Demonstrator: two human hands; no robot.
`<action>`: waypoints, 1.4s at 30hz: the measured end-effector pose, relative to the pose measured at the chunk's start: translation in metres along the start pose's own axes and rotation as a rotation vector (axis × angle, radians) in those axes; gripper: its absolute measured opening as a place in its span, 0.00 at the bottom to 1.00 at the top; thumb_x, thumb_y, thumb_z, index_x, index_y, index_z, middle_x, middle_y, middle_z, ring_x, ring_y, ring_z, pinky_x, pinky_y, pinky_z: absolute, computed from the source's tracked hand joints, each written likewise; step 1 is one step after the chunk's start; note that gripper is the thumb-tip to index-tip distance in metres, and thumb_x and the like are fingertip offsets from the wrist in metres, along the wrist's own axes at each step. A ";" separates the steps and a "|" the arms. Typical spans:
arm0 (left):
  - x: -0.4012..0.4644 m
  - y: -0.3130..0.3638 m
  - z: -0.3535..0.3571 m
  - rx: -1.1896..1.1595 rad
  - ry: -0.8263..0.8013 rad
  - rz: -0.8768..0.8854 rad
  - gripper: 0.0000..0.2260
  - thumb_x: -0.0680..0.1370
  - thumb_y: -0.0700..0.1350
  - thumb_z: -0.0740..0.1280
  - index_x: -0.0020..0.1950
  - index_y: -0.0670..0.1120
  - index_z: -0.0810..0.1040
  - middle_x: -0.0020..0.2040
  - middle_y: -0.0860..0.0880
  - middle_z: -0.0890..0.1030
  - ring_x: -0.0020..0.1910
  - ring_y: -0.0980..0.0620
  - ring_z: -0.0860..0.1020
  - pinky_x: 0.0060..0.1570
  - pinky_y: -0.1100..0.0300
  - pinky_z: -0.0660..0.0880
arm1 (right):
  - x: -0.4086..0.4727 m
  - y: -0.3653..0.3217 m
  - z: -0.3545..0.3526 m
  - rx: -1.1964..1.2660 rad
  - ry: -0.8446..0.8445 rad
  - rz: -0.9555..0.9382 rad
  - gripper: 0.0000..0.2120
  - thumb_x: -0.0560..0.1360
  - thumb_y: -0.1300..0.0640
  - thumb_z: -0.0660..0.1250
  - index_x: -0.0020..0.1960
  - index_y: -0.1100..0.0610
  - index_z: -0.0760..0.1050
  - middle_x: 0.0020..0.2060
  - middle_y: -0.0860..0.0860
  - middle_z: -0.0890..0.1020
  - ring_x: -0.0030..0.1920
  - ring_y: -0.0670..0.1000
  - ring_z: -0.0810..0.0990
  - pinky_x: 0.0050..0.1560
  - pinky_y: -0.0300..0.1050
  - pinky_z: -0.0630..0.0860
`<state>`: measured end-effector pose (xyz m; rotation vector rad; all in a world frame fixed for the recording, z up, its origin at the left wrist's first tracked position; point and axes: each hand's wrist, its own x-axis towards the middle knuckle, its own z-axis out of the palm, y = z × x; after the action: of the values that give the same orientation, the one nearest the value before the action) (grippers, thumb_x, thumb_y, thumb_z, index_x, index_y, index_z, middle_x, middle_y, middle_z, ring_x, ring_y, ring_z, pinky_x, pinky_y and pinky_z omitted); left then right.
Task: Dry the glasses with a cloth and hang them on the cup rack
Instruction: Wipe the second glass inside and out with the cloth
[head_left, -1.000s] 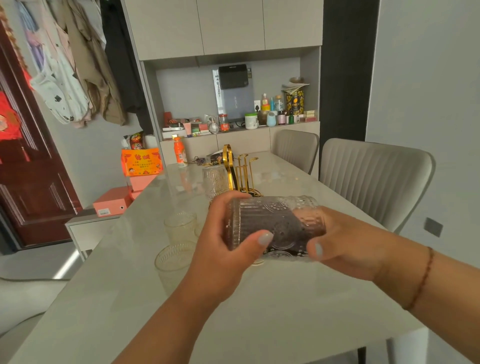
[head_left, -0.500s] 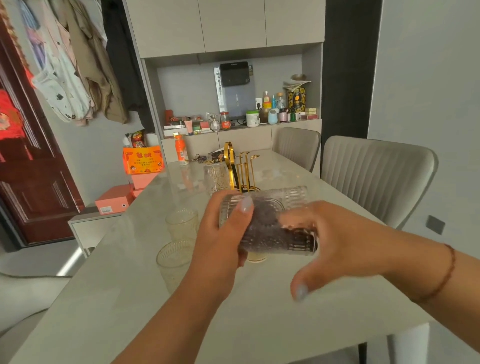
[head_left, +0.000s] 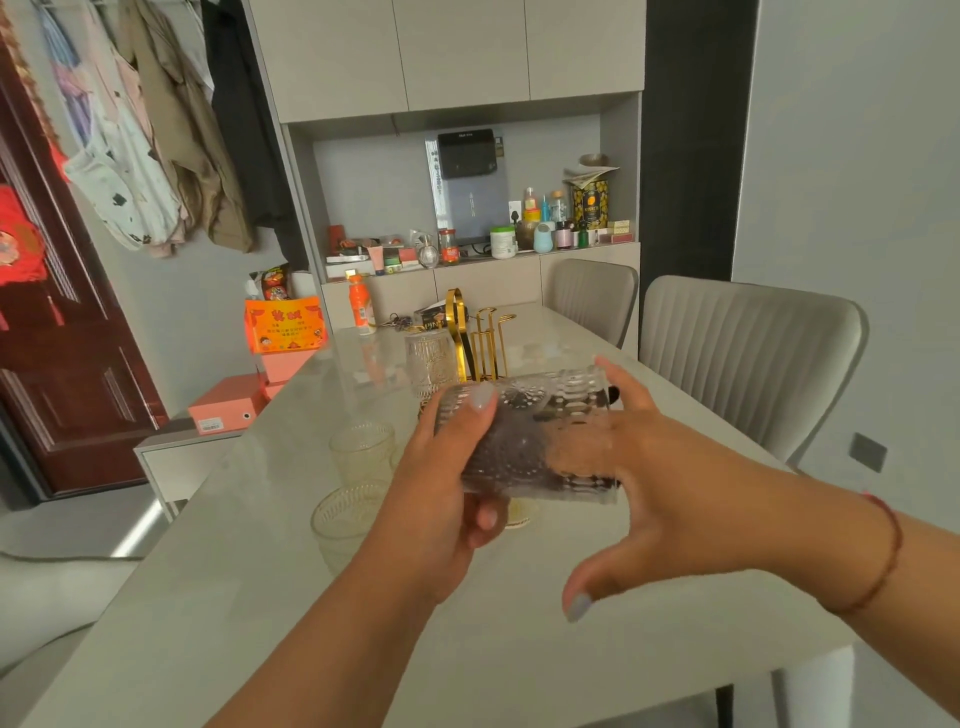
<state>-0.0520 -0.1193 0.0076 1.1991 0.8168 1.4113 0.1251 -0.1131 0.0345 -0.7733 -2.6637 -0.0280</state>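
Observation:
A clear patterned glass (head_left: 540, 410) lies on its side above the table, its mouth pointing right. My left hand (head_left: 441, 499) grips its base end, thumb on top. A dark cloth (head_left: 514, 452) fills the inside. My right hand (head_left: 691, 483) is at the mouth, some fingers reaching inside against the cloth, one finger over the rim and the thumb spread wide below. Behind stands the gold cup rack (head_left: 483, 338) with one glass (head_left: 430, 361) on it. Two more glasses (head_left: 361, 452) (head_left: 348, 519) stand upright on the table at the left.
The pale table (head_left: 260, 597) runs away from me, with an orange bottle (head_left: 362, 306) and small items at its far end. Two grey chairs (head_left: 748, 353) (head_left: 592, 296) line the right side. Boxes sit on a low stand (head_left: 171, 452) to the left.
The glass has risen and turned in my hands. My left thumb moved from the front to the top. My right thumb left the glass and spread out below it.

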 end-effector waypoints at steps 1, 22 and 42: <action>-0.001 -0.001 0.000 0.015 0.006 0.065 0.19 0.65 0.63 0.70 0.47 0.52 0.78 0.37 0.47 0.80 0.18 0.54 0.64 0.23 0.66 0.58 | 0.001 0.002 -0.002 0.202 0.001 -0.013 0.35 0.61 0.37 0.75 0.66 0.46 0.74 0.63 0.39 0.77 0.67 0.39 0.70 0.75 0.54 0.51; -0.002 0.004 -0.002 1.619 -0.003 0.455 0.42 0.64 0.64 0.75 0.73 0.60 0.61 0.66 0.59 0.74 0.65 0.55 0.72 0.73 0.52 0.58 | 0.005 0.000 0.003 0.994 0.233 0.562 0.07 0.68 0.61 0.73 0.46 0.58 0.84 0.42 0.55 0.87 0.45 0.53 0.85 0.53 0.46 0.81; -0.003 -0.015 -0.015 1.387 0.286 0.749 0.38 0.55 0.52 0.82 0.62 0.50 0.74 0.50 0.57 0.80 0.55 0.58 0.69 0.67 0.43 0.60 | -0.004 0.026 -0.021 1.338 0.568 0.468 0.16 0.52 0.45 0.77 0.32 0.56 0.84 0.33 0.52 0.84 0.38 0.48 0.83 0.46 0.43 0.80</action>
<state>-0.0621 -0.1170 -0.0114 2.5703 1.8064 1.5774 0.1489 -0.0960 0.0509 -0.6759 -1.3838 1.2658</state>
